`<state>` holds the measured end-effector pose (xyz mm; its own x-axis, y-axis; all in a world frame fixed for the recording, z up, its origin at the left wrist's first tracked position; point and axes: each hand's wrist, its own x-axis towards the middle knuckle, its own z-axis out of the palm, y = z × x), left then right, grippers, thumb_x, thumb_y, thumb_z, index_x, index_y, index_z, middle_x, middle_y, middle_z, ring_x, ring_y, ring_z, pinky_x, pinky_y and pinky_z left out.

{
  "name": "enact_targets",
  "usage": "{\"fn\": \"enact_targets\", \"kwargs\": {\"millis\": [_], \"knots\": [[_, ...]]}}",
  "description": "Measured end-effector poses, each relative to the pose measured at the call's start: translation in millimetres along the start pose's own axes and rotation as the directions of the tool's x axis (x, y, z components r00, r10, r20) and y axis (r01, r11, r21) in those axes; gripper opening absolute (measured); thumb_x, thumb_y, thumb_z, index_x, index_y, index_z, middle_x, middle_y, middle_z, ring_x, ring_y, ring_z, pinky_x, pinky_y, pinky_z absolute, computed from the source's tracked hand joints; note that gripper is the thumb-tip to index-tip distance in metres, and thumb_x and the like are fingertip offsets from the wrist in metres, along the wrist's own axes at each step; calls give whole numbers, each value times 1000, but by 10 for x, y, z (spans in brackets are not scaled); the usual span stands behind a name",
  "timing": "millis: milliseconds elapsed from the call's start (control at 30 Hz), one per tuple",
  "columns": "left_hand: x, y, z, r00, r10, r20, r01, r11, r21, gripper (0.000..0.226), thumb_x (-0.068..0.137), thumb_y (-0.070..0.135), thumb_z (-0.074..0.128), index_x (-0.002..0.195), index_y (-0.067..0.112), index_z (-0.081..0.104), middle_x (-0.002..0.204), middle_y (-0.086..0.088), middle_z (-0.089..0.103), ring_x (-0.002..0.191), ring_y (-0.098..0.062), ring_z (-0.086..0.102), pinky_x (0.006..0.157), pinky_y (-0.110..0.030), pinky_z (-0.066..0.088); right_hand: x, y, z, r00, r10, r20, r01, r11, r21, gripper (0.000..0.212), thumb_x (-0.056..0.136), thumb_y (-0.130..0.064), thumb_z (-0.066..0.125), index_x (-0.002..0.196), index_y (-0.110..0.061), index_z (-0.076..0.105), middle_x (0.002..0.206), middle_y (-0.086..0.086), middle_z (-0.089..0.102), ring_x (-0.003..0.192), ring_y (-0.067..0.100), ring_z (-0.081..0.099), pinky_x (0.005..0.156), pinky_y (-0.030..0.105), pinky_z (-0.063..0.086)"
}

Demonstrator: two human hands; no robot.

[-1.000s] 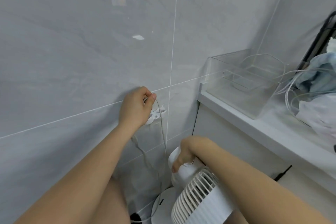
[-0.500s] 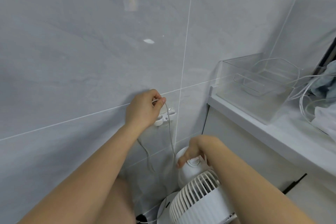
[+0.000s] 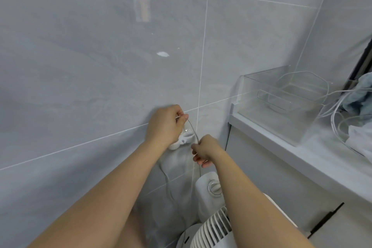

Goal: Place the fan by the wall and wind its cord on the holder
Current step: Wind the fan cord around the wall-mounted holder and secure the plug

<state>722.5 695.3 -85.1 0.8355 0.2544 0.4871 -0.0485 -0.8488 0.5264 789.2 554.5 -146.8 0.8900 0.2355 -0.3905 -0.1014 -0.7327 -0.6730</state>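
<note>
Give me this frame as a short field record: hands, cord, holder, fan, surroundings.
left hand: pinches cord above holder
right hand: grips cord just right of holder
cord: short span runs between the hands; another length hangs down the wall
holder: white, on wall, partly behind left hand
fan: on floor by wall, below the hands, not held
shelf: at right, holds clear bin, white cables

Counted: two hands, left hand (image 3: pixel 164 127) and right hand (image 3: pixel 204 150); one fan (image 3: pixel 209 207); one cord (image 3: pixel 193 130); one holder (image 3: pixel 184 140); one clear bin (image 3: pixel 281 102) at three o'clock.
</note>
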Motion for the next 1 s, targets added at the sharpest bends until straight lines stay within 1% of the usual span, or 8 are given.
{"fn": "enact_targets", "kwargs": {"millis": [100, 267, 367, 467, 600, 767, 900, 1000], "knots": [[-29, -105, 46, 996, 82, -41, -76, 988, 137, 22, 99, 33, 63, 86, 15, 66, 67, -3, 64, 69, -31, 62, 59, -36, 44, 106, 50, 7, 997, -20, -69, 41, 946, 321, 12, 93, -3, 58, 89, 2, 69, 74, 19, 74, 57, 27, 68, 61, 37, 65], [-76, -182, 139, 987, 145, -75, -118, 949, 293, 27, 99, 35, 62, 83, 13, 65, 69, -11, 68, 67, -38, 63, 55, -42, 50, 130, 43, -11, 996, -52, -70, 82, 833, 547, 18, 93, 5, 57, 101, 11, 72, 82, 21, 68, 72, 29, 65, 66, 32, 64], [-100, -249, 150, 983, 140, -116, -99, 948, 302, 27, 97, 33, 65, 80, 12, 65, 64, -11, 67, 63, -39, 63, 52, -41, 50, 131, 50, 40, 995, -75, -70, 102, 818, 567, 22, 92, 1, 49, 89, -2, 70, 80, 19, 66, 71, 29, 62, 78, 39, 63], [-171, -342, 152, 984, 110, -137, -66, 955, 290, 25, 94, 32, 68, 78, 13, 68, 64, -12, 68, 63, -39, 65, 51, -39, 50, 218, 71, 90, 986, -80, -145, 146, 830, 538, 14, 93, -5, 47, 97, -9, 59, 87, 20, 70, 70, 29, 65, 77, 43, 64], [-215, -421, 157, 988, 86, -131, -44, 954, 298, 24, 93, 34, 68, 78, 16, 69, 68, -10, 70, 68, -38, 66, 55, -40, 51, 279, 71, 113, 976, -118, -186, 194, 860, 472, 9, 97, -7, 50, 100, -8, 59, 83, 20, 71, 67, 28, 66, 72, 41, 64], [-265, -419, 158, 988, 74, -137, -35, 964, 263, 24, 94, 32, 67, 76, 16, 66, 67, -6, 68, 66, -33, 65, 55, -38, 50, 305, 69, 81, 960, -107, -258, 219, 860, 460, 15, 97, -8, 62, 82, -10, 58, 72, 19, 70, 60, 28, 64, 59, 37, 61], [-348, -448, 171, 989, 54, -138, -21, 973, 230, 19, 95, 31, 65, 82, 19, 68, 68, -4, 70, 68, -35, 66, 56, -40, 52, 323, 74, 65, 960, -96, -263, 216, 853, 475, 19, 94, -7, 67, 76, -9, 60, 70, 19, 71, 58, 28, 65, 66, 44, 65], [-372, -456, 185, 984, 68, -163, -27, 970, 240, 16, 96, 30, 66, 85, 19, 69, 67, -4, 71, 67, -38, 67, 53, -40, 52, 299, 61, 26, 976, -84, -201, 189, 784, 591, 13, 96, -11, 67, 86, -3, 67, 82, 22, 74, 64, 28, 71, 68, 39, 66]]}}
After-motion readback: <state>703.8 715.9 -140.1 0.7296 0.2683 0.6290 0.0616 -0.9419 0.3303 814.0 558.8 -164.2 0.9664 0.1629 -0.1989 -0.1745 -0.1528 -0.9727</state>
